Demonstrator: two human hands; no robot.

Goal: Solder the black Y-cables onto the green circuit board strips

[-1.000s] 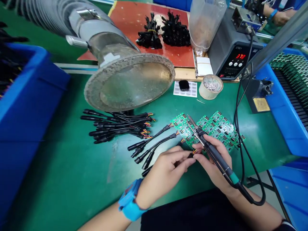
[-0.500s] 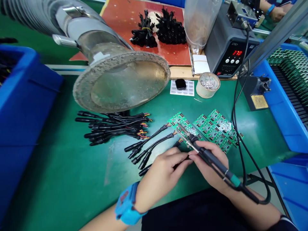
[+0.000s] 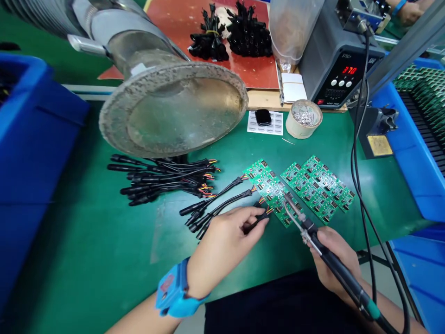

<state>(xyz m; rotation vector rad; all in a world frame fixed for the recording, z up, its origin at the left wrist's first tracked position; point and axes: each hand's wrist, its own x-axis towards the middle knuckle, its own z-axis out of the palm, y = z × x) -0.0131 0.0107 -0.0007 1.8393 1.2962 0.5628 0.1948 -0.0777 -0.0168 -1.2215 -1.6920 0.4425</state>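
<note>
My left hand (image 3: 224, 243), with a blue band at the wrist, pinches a short black cable (image 3: 256, 222) whose coloured wire ends lie at the lower edge of a green circuit board panel (image 3: 267, 182). My right hand (image 3: 335, 255) is wrapped round a soldering iron (image 3: 342, 273) with a thin metal solder feed tube beside its tip. The tip points at the panel, just right of the wire ends; whether it touches cannot be told. Several black cables (image 3: 227, 188) run from the panel's left edge. Two more panels (image 3: 313, 185) lie to the right.
A fume extraction hood (image 3: 174, 116) hangs over a pile of loose cables (image 3: 163, 178). Behind stand a solder tub (image 3: 302, 123), a soldering station (image 3: 344, 74) and an iron holder (image 3: 373, 130). Blue bins (image 3: 38, 153) flank the bench. The iron's cord (image 3: 356, 153) hangs at right.
My hands have moved apart. The left brought the cable's wires to the panel's lower edge; the right shifted right and down with the soldering iron, its tip now lower on the panel.
</note>
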